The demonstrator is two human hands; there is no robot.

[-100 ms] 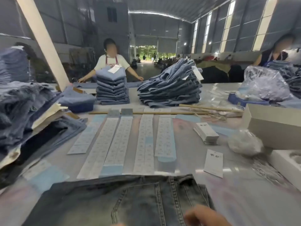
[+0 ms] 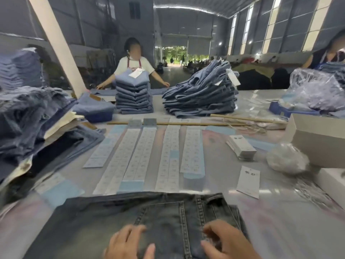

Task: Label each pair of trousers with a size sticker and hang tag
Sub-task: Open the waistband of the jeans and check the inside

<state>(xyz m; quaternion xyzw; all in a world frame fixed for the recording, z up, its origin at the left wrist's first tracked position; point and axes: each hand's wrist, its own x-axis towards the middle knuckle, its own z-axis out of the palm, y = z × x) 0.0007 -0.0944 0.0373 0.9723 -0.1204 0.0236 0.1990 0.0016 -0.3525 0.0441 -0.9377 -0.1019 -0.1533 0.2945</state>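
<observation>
A folded pair of dark washed jeans (image 2: 164, 214) lies flat in front of me at the table's near edge, back pocket up. My left hand (image 2: 127, 243) rests on the denim left of the pocket seam, fingers relaxed. My right hand (image 2: 224, 240) lies on the denim to the right, fingers loosely bent, holding nothing I can make out. Beyond the jeans, several long strips of size stickers (image 2: 168, 157) lie side by side. A single white hang tag (image 2: 248, 181) lies to the right, and a stack of hang tags (image 2: 240, 147) sits farther back.
Piles of jeans stand at the left (image 2: 28, 118) and at the back (image 2: 134, 94), (image 2: 201, 94). A wooden stick (image 2: 177, 123) crosses the table. White boxes (image 2: 317, 139) and a crumpled plastic bag (image 2: 285, 158) occupy the right. A person stands across the table; another is at the far right.
Both my hands have come up into view onto the jeans; before, only a bit of my right hand showed at the bottom edge.
</observation>
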